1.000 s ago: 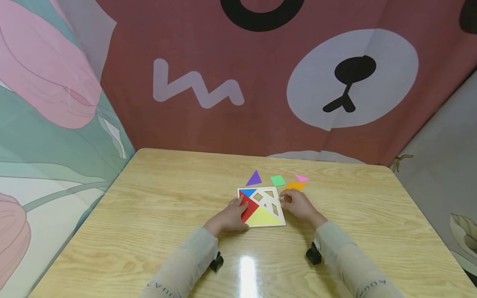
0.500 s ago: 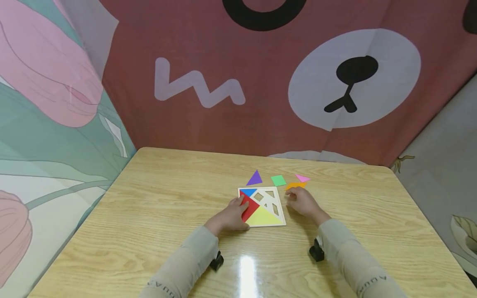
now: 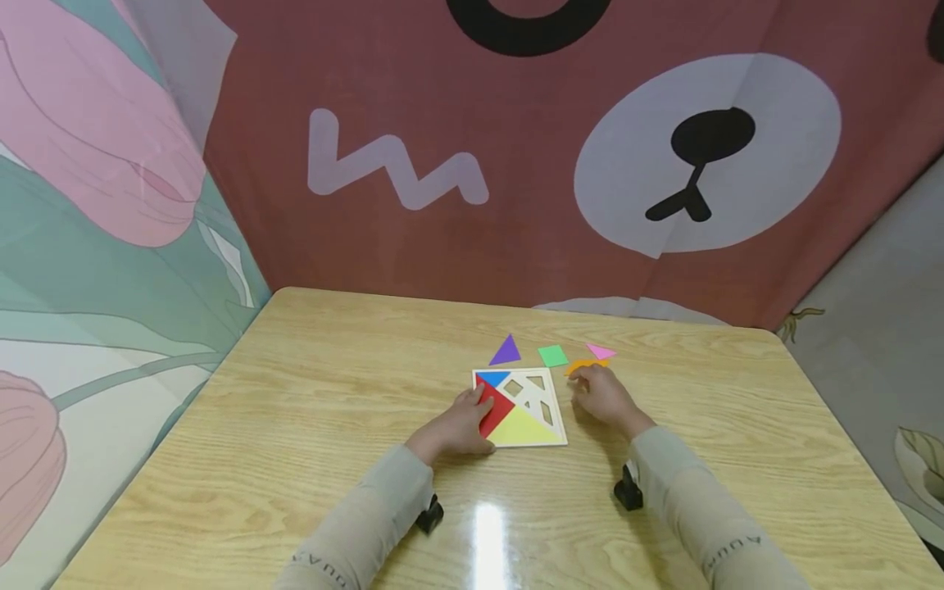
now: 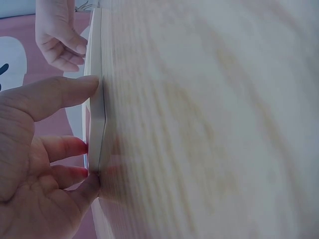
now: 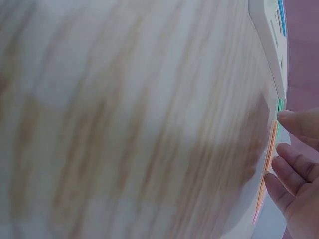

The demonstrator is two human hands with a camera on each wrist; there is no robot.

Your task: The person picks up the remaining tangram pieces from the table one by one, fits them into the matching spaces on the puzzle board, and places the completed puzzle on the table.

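On a wood-grain table before a cartoon backdrop, the head view shows a person's left hand gripping the near-left corner of a tangram tray, fingertips over the red triangle. The right hand, off the tray's right side, is the nearer to the orange tangram piece, which lies just beyond its bent fingers, partly hidden, its visible length running left to right. Past the tray lie a purple triangle, a green square and a pink triangle. In the left wrist view, thumb and fingers are spread along the tray's edge, pressing it from separate points. In the right wrist view, thumb and fingers are parted and loosely bent, with nothing visible between them; the orange edge runs lengthwise just past the fingertips, though whether they touch it cannot be told.
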